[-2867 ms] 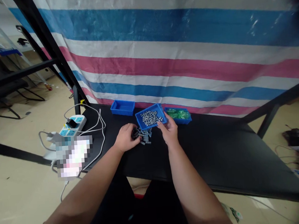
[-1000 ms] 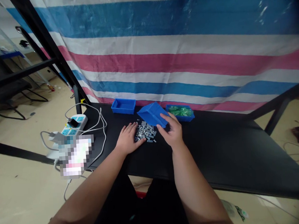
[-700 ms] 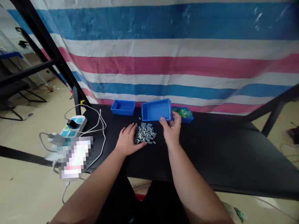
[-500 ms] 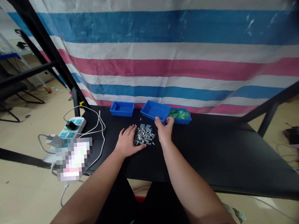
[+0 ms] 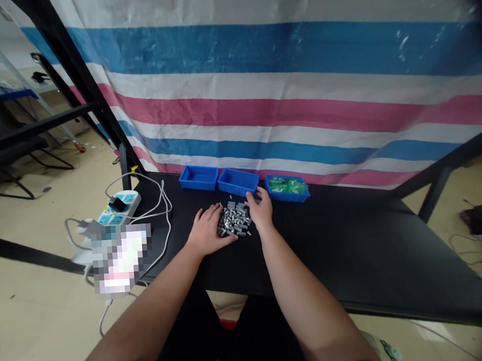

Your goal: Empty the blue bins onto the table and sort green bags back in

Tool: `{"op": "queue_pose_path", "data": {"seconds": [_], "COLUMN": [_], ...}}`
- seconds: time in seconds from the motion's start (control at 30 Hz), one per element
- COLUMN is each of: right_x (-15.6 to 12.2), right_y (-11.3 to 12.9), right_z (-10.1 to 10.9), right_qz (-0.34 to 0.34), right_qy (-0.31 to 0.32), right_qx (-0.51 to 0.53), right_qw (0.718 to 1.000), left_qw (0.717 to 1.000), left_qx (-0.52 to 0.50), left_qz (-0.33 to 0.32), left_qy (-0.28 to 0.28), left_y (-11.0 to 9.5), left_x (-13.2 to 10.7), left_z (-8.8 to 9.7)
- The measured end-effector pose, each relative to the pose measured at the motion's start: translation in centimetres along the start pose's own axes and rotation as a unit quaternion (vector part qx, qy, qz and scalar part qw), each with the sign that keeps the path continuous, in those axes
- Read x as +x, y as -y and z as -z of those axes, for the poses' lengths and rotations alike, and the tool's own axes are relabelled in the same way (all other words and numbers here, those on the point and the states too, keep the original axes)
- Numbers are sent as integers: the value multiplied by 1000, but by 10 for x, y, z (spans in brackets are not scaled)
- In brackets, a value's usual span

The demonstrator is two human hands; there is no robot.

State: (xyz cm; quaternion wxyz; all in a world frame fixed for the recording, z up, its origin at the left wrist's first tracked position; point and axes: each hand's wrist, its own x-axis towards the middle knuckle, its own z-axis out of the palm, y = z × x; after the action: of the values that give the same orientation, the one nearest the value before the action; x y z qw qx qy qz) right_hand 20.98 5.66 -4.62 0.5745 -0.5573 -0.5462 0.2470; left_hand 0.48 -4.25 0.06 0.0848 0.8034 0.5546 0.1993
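A heap of small silver metal parts point(image 5: 235, 219) lies on the black tabletop between my hands. My left hand point(image 5: 207, 233) is open and flat against the heap's left side, thumb stretched along its near edge. Just behind the heap, an empty blue tray point(image 5: 238, 182) rests on the table. My right hand point(image 5: 261, 209) grips that tray's near right corner, thumb in front and fingers at the side. Left of it stands another empty blue tray point(image 5: 199, 178). To the right, a third blue tray point(image 5: 288, 195) holds green plastic-wrapped items point(image 5: 287, 185).
A white power strip point(image 5: 119, 206) with plugs and looping white cables point(image 5: 167, 207) occupies the table's left end, beside a blurred-out bright object point(image 5: 123, 260). A striped tarp point(image 5: 267, 79) hangs behind. Black frame bars point(image 5: 80, 70) rise at both sides.
The middle blue tray has moved left and down, from tilted against the green-filled tray to beside the left one. My right hand has moved slightly left with it. My left hand stays by the heap.
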Motion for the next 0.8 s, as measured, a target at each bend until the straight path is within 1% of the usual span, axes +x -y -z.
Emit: {"op": "queue_pose_path", "data": {"seconds": [0.1,0.13,0.23,0.3,0.37,0.43,0.5,0.6,0.7,0.8], "right_x": [-1,-2,-4,-6,-9,-10,-12,-14,-17,-22], "right_y": [4,6,11,14,17,20,22,25,30,36], "right_z": [1,1,1,1,1,2,4,8,11,11], "right_qz": [-53,-54,-29,-7,8,21,42,76,106,138], "right_qy": [-31,-37,-42,-27,-8,15,35,42,50,111], "right_qx": [2,5,54,90,96,73,26,-45,-91,-142], "right_qw": [998,998,997,996,995,997,998,995,989,974], "left_qw": [1000,1000,1000,1000,1000,1000,1000,1000,1000,1000], "left_qx": [-1,-1,1,2,3,4,4,4,4,-3], "left_qz": [-1,-1,0,1,-1,-3,-5,-5,1,-3], "left_qy": [-1,0,0,0,0,0,1,3,5,11], "left_y": [0,1,1,1,0,0,0,0,2,6], "left_x": [0,0,0,0,0,0,-1,0,4,11], "left_z": [-1,-1,-1,-1,-1,-1,-1,-1,-2,-3]}}
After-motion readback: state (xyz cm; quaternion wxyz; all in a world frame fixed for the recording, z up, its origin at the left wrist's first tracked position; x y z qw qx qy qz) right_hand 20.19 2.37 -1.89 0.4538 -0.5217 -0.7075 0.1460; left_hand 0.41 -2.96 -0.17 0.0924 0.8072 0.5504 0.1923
